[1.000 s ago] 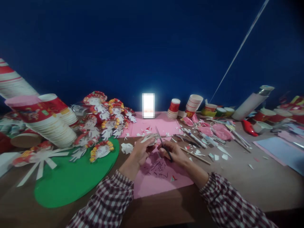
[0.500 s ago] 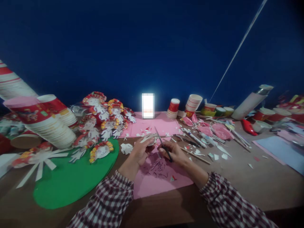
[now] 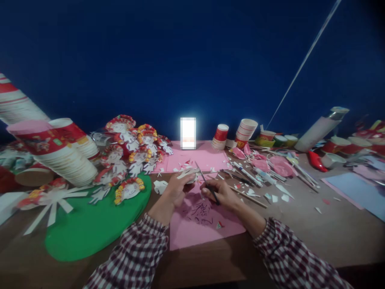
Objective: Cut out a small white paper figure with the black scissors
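My right hand (image 3: 221, 193) is closed round the dark handles of a pair of scissors (image 3: 207, 183), whose blades point up and to the left. Pinched in my left hand (image 3: 176, 192) is a white paper cutout (image 3: 187, 175), just left of the blades; its exact shape is partly hidden by the fingers. Both hands hover over a pink sheet (image 3: 188, 237) strewn with thin dark clippings (image 3: 201, 212) and a small red and green scrap (image 3: 220, 224). Beside my left wrist lies another white paper piece (image 3: 160, 187).
Leaning stacks of paper cups (image 3: 64, 162) and paper dolls with beaded red and yellow hair (image 3: 147, 138) stand left, by a green oval sheet (image 3: 90, 233). Farther back is a bright phone-like screen (image 3: 188, 133). Markers (image 3: 248, 175), a wooden stick (image 3: 252, 197) and paper scraps lie right.
The whole view has shifted slightly. My left hand has turned a little around the cutout, and the scissors stay in my right hand in nearly the same place.
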The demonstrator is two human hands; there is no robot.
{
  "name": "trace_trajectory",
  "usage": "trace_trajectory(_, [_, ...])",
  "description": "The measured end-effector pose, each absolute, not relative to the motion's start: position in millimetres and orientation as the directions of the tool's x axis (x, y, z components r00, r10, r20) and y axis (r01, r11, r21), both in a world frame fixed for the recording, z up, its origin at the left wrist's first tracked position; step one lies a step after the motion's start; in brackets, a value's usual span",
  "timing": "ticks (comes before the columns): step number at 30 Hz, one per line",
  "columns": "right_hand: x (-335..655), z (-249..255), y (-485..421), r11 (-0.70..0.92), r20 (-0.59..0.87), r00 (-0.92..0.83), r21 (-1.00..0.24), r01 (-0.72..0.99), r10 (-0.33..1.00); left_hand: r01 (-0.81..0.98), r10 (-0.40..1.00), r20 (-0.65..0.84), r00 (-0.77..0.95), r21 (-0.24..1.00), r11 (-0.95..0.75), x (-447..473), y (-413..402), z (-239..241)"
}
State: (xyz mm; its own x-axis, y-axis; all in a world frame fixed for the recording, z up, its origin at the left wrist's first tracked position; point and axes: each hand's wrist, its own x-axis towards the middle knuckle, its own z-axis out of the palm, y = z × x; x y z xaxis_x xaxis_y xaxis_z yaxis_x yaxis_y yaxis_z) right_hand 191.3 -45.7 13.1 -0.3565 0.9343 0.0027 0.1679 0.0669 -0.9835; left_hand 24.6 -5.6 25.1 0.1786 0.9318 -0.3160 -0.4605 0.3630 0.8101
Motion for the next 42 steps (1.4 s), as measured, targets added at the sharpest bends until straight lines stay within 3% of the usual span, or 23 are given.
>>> trace_trajectory(23, [195.5, 20.0, -46.4, 0.105, -0.051, -0.438, -0.940, 0.324, 0.898, -0.239, 0.907, -0.297, 0.299, 0.897, 0.373, 1.5, 4.7, 24.6])
trace_trajectory(42, [192.7, 18.1, -47.5, 0.097, -0.063, -0.428, -0.935, 0.341, 0.902, -0.278, 0.883, -0.370, 0.290, 0.850, 0.448, 4.1, 3.7, 24.3])
